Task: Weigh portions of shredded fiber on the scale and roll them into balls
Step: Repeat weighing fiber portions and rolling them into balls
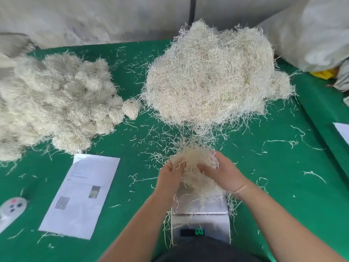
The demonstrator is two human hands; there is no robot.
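Observation:
A loose wad of pale shredded fiber (pixel 194 161) sits between my two hands above the far edge of the white scale (pixel 201 218). My left hand (pixel 170 178) grips the wad's left side with curled fingers. My right hand (pixel 224 173) cups its right side. Strands from the wad trail down onto the scale's platform. The scale's green digits (pixel 199 232) are lit but unreadable. A big heap of loose fiber (pixel 211 76) lies beyond my hands. A pile of rolled fiber balls (pixel 56 103) lies at the left.
A printed paper sheet (pixel 81 195) lies left of the scale on the green table cloth (pixel 283 186). A white power strip (pixel 11 208) is at the left edge. A grey sack (pixel 317 31) leans at the back right. Stray strands litter the cloth.

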